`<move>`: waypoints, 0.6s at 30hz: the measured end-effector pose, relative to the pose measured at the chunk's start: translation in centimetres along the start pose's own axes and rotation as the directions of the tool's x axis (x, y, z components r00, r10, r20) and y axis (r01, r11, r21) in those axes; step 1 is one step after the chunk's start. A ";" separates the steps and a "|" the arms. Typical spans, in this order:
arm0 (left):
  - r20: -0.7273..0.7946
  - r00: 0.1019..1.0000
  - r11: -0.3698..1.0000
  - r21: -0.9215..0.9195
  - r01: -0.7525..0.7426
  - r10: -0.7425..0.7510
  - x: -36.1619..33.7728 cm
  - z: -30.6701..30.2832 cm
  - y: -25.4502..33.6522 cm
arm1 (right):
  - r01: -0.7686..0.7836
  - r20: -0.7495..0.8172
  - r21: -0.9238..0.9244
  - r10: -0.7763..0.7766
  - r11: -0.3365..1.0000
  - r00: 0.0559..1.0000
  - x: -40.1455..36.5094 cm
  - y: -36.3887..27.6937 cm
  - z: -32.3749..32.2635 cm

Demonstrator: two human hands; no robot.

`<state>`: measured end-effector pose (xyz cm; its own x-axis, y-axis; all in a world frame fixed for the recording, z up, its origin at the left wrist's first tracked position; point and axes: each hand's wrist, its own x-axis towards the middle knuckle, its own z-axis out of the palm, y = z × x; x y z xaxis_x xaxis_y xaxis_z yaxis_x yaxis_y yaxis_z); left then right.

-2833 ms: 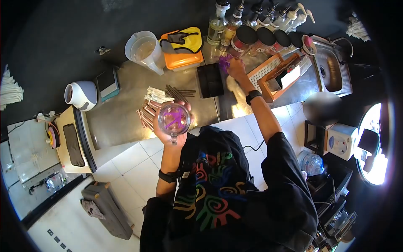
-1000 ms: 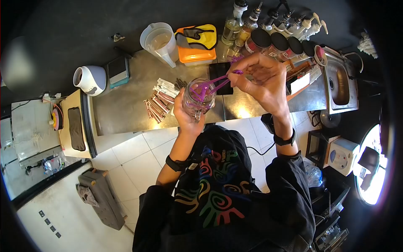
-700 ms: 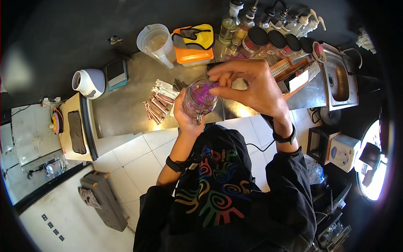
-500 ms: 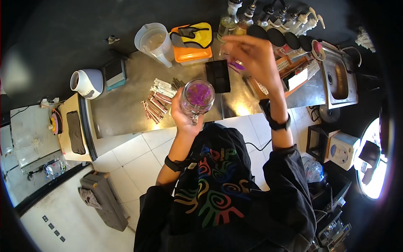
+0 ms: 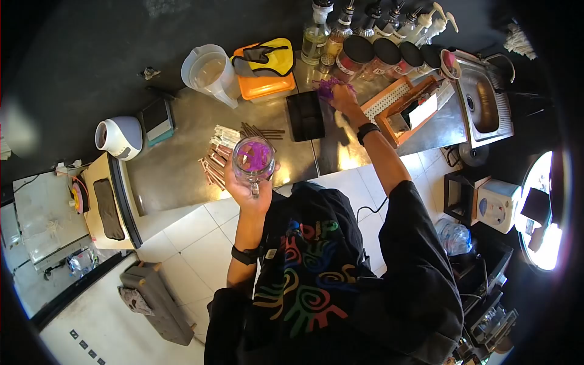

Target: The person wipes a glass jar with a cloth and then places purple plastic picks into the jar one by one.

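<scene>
My left hand (image 5: 249, 187) is wrapped round a clear glass mug (image 5: 255, 173) with a handle, held over the counter's front edge. Through its round mouth, bright purple strands (image 5: 254, 157) show inside. Out at the back of the counter, my right hand (image 5: 344, 99) has its fingers closed on a tuft of similar purple strands (image 5: 329, 87), which stick out past the fingertips. Beside the mug lie wrapped white and brown-striped sticks (image 5: 214, 163) and a bunch of dark brown sticks (image 5: 263, 132). A black divided tray (image 5: 305, 115) sits between my hands.
Black-lidded jars (image 5: 354, 56) and pump bottles (image 5: 316, 41) line the back wall. A plastic pitcher (image 5: 210, 73) stands near an orange container (image 5: 266, 87) with a yellow-grey cloth (image 5: 272, 58). To the right are a wooden organiser (image 5: 406, 112) and a steel sink (image 5: 483, 100).
My right hand has come down from above the counter to the purple strands, its fingers closing on them. The mug, still in my left hand, sits lower and further left in view.
</scene>
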<state>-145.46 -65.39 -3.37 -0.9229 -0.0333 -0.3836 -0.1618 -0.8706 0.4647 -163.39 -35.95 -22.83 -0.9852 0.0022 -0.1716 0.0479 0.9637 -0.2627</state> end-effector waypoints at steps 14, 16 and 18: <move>-0.036 0.988 0.980 0.134 -0.144 0.150 0.6 -1.4 -1.7 | -0.023 -0.051 0.104 0.029 0.994 0.998 0.5 0.7 0.6; -0.023 0.997 0.994 0.083 -0.069 0.071 0.6 -1.0 -1.0 | -0.097 -0.038 0.099 0.101 0.990 0.994 0.1 0.4 0.0; -0.014 1.000 0.999 0.032 0.008 -0.007 0.4 -0.7 -0.9 | -0.096 -0.056 0.072 0.100 0.993 0.993 0.7 0.8 0.4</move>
<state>-145.47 -64.97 -4.50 -0.9169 -0.0338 -0.3977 -0.1797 -0.8547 0.4870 -163.95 -35.24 -23.58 -0.9830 0.1139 -0.1437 0.1543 0.9373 -0.3124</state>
